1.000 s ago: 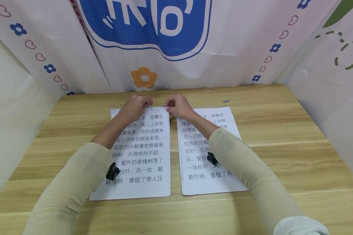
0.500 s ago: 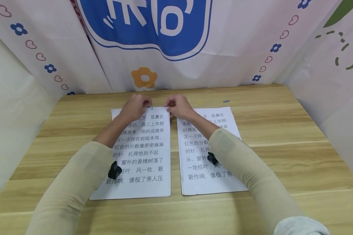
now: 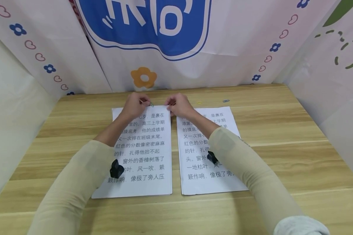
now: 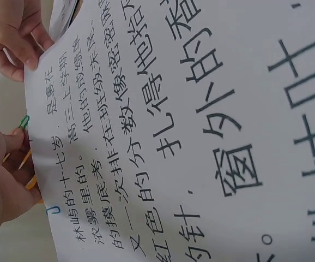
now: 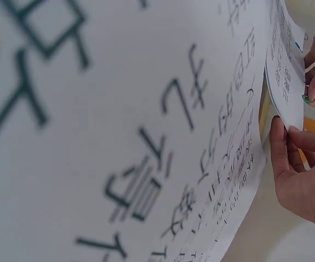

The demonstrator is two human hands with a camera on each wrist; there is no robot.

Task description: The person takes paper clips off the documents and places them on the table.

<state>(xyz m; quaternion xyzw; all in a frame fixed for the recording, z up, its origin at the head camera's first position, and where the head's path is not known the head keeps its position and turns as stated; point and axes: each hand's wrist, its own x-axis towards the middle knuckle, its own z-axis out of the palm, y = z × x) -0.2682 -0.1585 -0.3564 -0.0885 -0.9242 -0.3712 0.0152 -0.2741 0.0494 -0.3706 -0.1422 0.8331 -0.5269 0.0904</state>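
My left hand (image 3: 135, 105) pinches a small green paper clip (image 4: 24, 121) at the top edge of the left stack of printed paper (image 3: 144, 187). In the left wrist view a blue paper clip (image 4: 53, 209) sits on that same edge, close beside the fingers. At the stack's top right corner, my right hand (image 3: 179, 105) pinches the sheets between thumb and fingers, as the right wrist view shows. Whether the green clip grips any paper I cannot tell. A second printed stack (image 3: 194, 187) lies on the right, partly hidden under my right forearm.
On the wooden table (image 3: 294, 137), behind the right stack, lie a yellow paper clip (image 3: 198, 102) and a blue-grey paper clip (image 3: 226, 101). A printed cloth backdrop (image 3: 223, 68) rises at the table's back edge. White walls stand on both sides.
The left stack has shifted slightly right and away from me. My left hand has moved a little with the green paper clip, which now sits slightly higher. My right hand stays nearly in place.
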